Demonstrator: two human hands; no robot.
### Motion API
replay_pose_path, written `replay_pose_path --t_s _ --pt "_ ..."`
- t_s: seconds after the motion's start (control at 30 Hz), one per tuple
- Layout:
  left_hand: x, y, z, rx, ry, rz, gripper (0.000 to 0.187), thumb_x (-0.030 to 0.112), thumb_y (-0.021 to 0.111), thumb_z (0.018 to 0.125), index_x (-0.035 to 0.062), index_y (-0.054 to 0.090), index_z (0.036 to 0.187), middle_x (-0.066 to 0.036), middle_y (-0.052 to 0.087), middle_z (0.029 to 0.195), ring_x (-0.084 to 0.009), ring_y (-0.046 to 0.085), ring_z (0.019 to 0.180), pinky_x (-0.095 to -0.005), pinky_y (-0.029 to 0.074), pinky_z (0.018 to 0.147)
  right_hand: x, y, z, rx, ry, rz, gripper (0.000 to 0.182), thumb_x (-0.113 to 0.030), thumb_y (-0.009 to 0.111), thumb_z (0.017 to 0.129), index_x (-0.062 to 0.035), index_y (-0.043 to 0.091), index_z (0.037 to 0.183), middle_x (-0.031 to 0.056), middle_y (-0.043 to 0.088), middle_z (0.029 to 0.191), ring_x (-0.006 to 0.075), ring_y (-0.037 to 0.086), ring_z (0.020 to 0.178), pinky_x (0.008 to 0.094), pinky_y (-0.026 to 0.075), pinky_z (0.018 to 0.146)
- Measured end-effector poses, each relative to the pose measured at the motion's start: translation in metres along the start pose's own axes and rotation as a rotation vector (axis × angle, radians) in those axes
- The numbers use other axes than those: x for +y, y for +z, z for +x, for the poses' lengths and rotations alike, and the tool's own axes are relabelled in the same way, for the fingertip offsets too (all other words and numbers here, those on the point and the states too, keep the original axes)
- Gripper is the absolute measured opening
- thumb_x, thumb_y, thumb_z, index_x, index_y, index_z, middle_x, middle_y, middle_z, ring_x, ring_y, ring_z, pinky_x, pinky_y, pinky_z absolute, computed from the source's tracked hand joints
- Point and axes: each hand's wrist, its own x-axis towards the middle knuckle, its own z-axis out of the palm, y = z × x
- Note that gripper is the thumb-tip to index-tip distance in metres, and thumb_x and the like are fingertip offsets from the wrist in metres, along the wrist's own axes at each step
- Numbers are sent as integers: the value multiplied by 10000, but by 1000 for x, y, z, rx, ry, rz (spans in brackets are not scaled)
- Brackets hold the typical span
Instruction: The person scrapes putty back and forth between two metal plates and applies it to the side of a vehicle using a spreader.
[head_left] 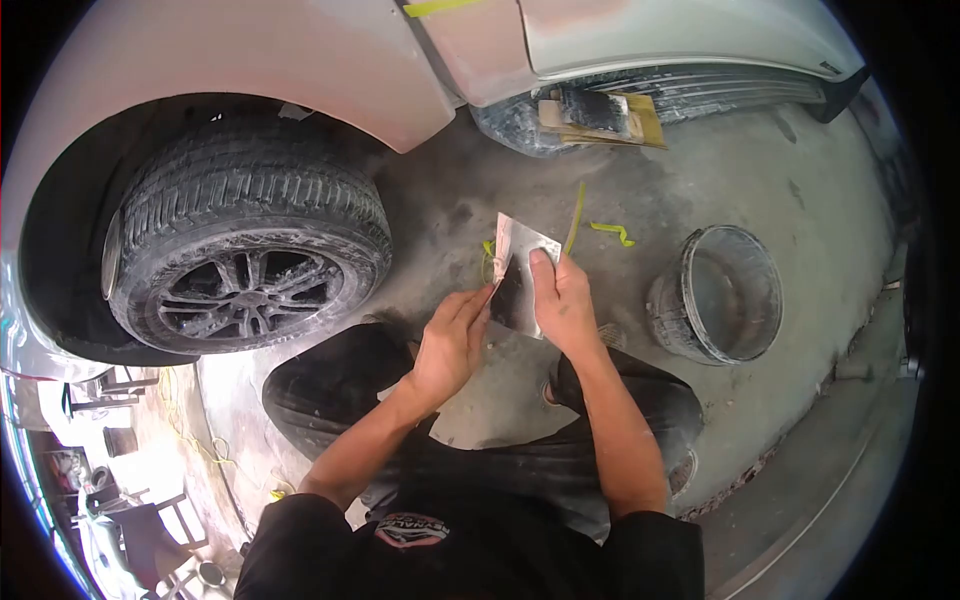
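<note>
A folded sheet of sandpaper (pixel 521 290), dark on one face with a pale strip along its edge, is held between both hands above the floor. My right hand (pixel 563 298) grips its right side, thumb on top. At the sheet's left edge, my left hand (pixel 456 340) has its fingers pressed together against the paper. Beyond the hands is the car's lower body panel (pixel 330 60), pinkish and dusty. The dusty front wheel (pixel 250 285) stands to the left.
A dirty bucket (pixel 738 295) of murky liquid stands at the right. Sandpaper and cardboard pieces (pixel 600 117) lie on the side step (pixel 740 90). Yellow tape scraps (pixel 612 234) are on the concrete floor (pixel 640 190). Chairs and a cable show at the lower left.
</note>
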Motion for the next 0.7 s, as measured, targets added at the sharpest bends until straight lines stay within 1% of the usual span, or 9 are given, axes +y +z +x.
replay_pose_path --t_s 0.1,0.2,0.3,0.4,0.53,0.6,0.63,0.7 --pt "-5 -7 0 58 -43 -7 323 -28 615 898 -30 627 1221 -211 637 1059 -371 638 931 -403 530 811 -9 -9 1 -189 114 9 255 -229 524 1027 8 619 1024 -1 551 735 90 468 693 295 434 643" --pt "-5 -14 3 81 -77 -8 297 -15 602 919 -25 631 1214 -215 643 1055 -373 646 922 -395 533 796 -7 -7 -3 -256 59 76 252 -236 534 1025 4 610 1008 -19 504 713 74 434 678 275 414 617" --pt "-6 -16 3 98 -117 -13 267 -1 597 931 -29 635 1194 -214 652 1035 -371 655 909 -391 534 787 0 -11 -4 -297 61 45 247 -234 547 1021 5 607 998 -15 510 704 75 438 674 275 413 613" --pt "-10 -15 0 133 -155 -36 223 11 598 937 -37 640 1151 -212 659 1006 -371 661 881 -380 533 769 12 -13 -7 -351 6 -82 238 -226 556 1017 4 607 990 -15 508 690 76 440 667 283 415 604" --pt "-14 -17 -3 162 -256 -56 171 32 605 944 -49 639 1090 -221 662 963 -381 664 822 -366 529 731 20 -7 -11 -373 -64 -84 225 -212 564 1010 5 598 961 -2 502 677 86 440 653 295 418 593" --pt "-18 -16 -5 194 -249 -43 145 45 605 950 -49 637 1056 -224 659 917 -382 661 784 -366 520 700 22 -4 -12 -393 -62 -124 220 -206 569 1006 5 593 948 7 498 672 94 439 644 301 419 592" --pt "-19 -16 -5 208 -246 -37 136 51 605 952 -49 636 1038 -225 658 894 -383 660 766 -366 516 684 20 -4 -13 -385 -71 -101 242 -203 589 991 14 553 890 61 484 657 142 425 616 331 404 577" --pt "-18 -19 -5 198 -307 -64 131 69 608 956 -47 633 1012 -221 649 844 -374 653 735 -371 506 662 13 -2 -14 -368 -87 -54 333 -197 629 962 31 474 774 167 456 627 237 397 560 392 374 547"
